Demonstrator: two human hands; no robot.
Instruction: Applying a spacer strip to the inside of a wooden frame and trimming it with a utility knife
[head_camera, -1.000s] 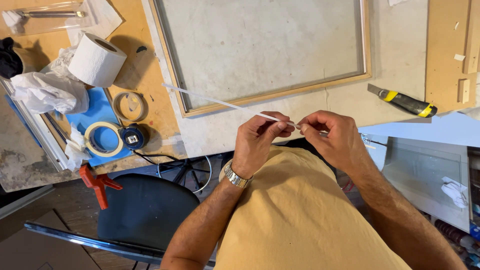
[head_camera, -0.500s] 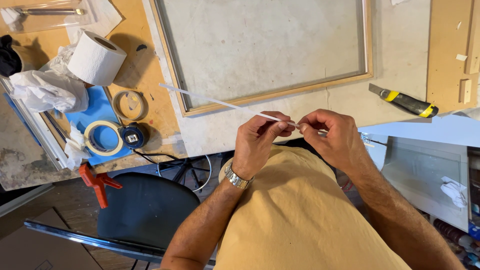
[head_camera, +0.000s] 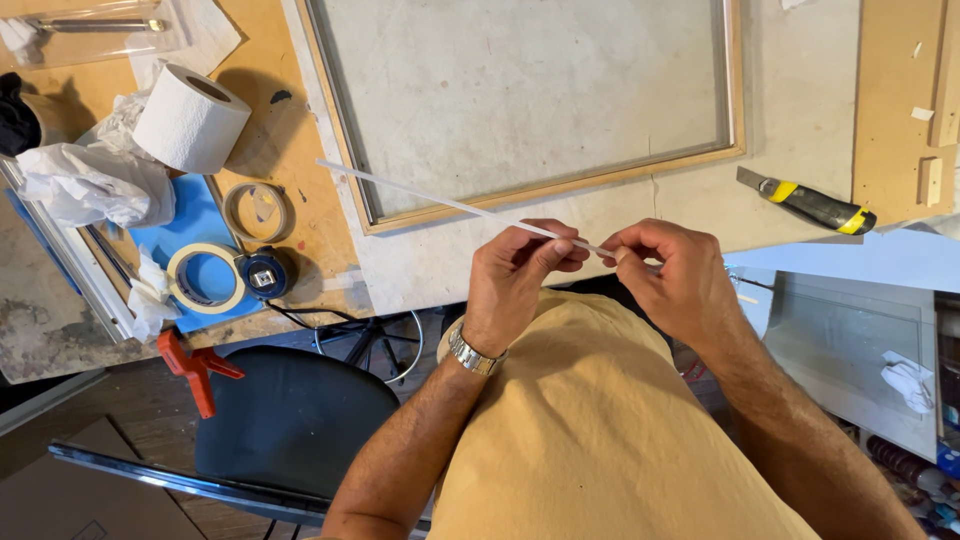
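Observation:
A thin white strip (head_camera: 440, 200) runs from the frame's lower left corner toward my chest. My left hand (head_camera: 515, 275), with a metal watch on its wrist, pinches the strip near its close end. My right hand (head_camera: 670, 275) pinches the very end of the same strip just to the right, fingertips almost touching the left ones. Both hands hover over the workbench's front edge, below a large wooden picture frame (head_camera: 550, 190) lying flat on the grey bench.
A yellow-and-black utility knife (head_camera: 810, 205) lies right of the frame. On the left are a paper roll (head_camera: 190, 118), crumpled tissue (head_camera: 85, 185), two tape rolls (head_camera: 205, 278), a tape measure (head_camera: 265, 275) and an orange clamp (head_camera: 195, 368). A dark chair (head_camera: 290, 425) stands below.
The hands and strip stay nearly where they were; the strip's far end has shifted only slightly over the frame's corner.

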